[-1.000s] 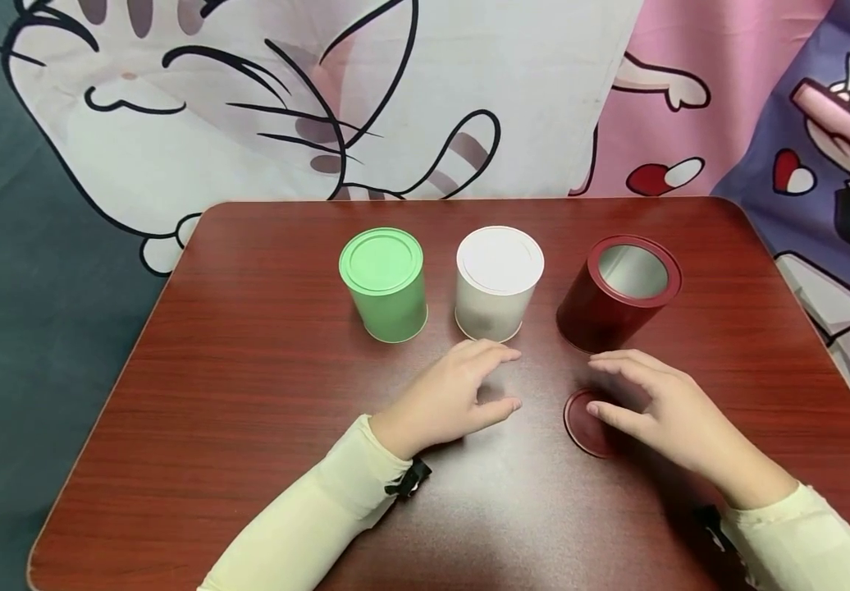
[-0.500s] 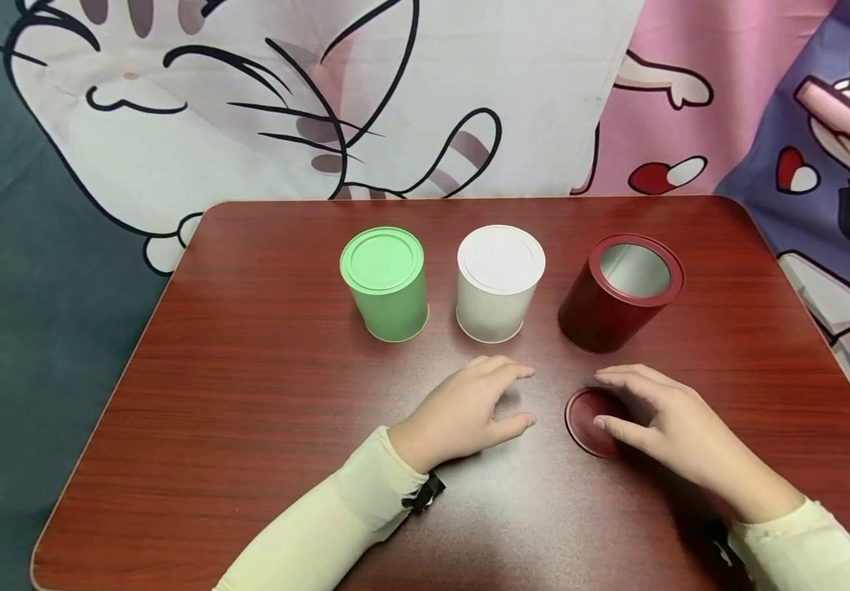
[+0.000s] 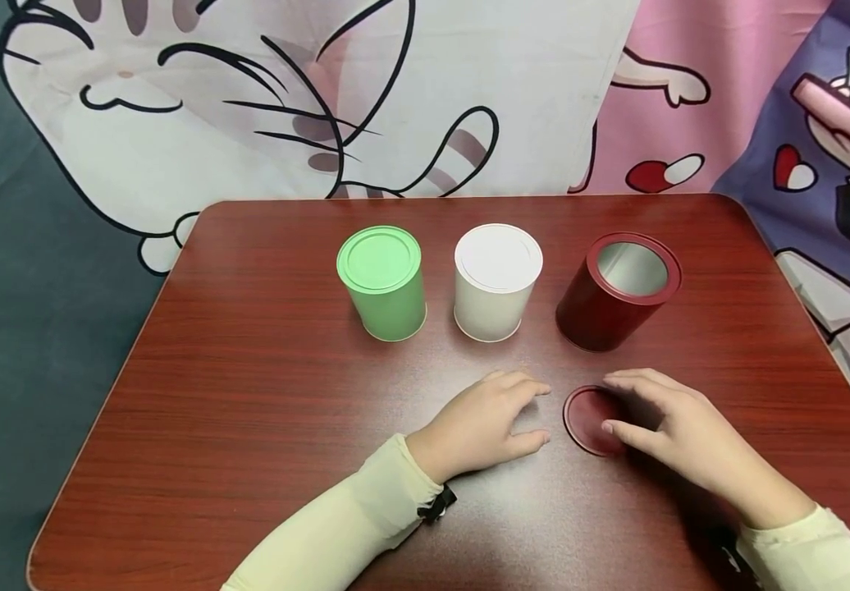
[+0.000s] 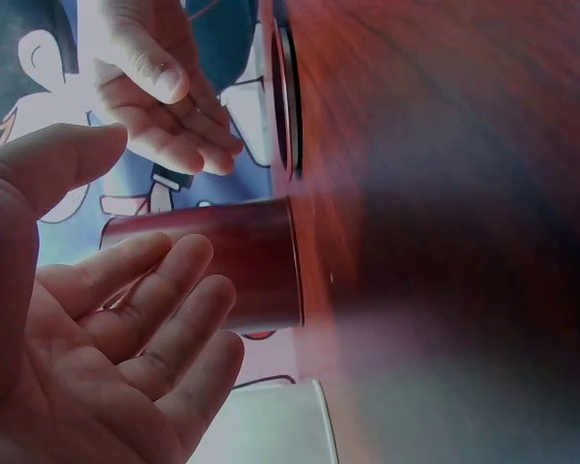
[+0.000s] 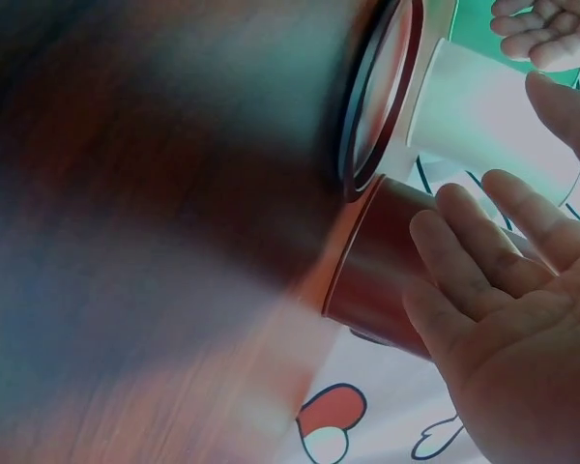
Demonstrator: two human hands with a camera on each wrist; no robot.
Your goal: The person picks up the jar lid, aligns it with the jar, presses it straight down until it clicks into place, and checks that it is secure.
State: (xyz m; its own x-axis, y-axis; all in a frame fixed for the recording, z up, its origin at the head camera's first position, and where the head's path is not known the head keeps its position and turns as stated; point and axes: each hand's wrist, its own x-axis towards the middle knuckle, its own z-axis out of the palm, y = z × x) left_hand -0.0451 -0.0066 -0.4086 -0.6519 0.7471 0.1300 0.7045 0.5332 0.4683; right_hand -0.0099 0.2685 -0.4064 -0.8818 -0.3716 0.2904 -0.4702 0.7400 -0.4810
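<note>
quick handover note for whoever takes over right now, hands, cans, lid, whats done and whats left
Left hand: open, relaxed on the table, holding nothing, just left of the red lid.
Right hand: open, fingers over the lid's right part, not gripping it.
Red can: upright, open, behind the lid. White can and green can: upright, lids on, in a row to its left.
Done: red lid is off and lies flat on the table.
Left: likely picking the lid up and closing the red can.

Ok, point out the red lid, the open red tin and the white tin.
red lid (image 3: 586,420), head view, bare left part of its top.
open red tin (image 3: 596,312), head view, outer side wall.
white tin (image 3: 497,258), head view, closed top.
</note>
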